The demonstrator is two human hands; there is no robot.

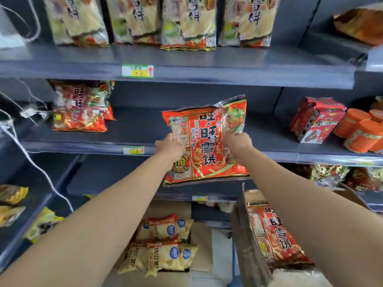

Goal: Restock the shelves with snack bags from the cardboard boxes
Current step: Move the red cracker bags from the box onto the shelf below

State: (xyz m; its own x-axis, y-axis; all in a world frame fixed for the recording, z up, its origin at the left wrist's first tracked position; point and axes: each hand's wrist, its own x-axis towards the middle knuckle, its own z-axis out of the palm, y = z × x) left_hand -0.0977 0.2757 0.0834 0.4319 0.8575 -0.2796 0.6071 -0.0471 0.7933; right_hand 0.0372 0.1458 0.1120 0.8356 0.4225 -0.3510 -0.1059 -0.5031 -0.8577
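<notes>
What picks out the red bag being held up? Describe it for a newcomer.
Find the grey middle shelf. In front of its bare stretch, the left hand and right hand grip one red snack bag by its sides. Unlike the matching bags standing at that shelf's left end, it is held in the air.

The view is filled by dark blue-grey metal shelving (186, 65), built in tiers one above another. A flat back panel (165, 94) of the same colour is seen behind the tiers. Small price labels (137, 71) are fixed to the front edges. A further bay (323, 38) is joined on at the right, and another is set at an angle at the near left. White cords (31, 160) are hung down the left side. Everything is lit evenly, without hard shadows.
</notes>
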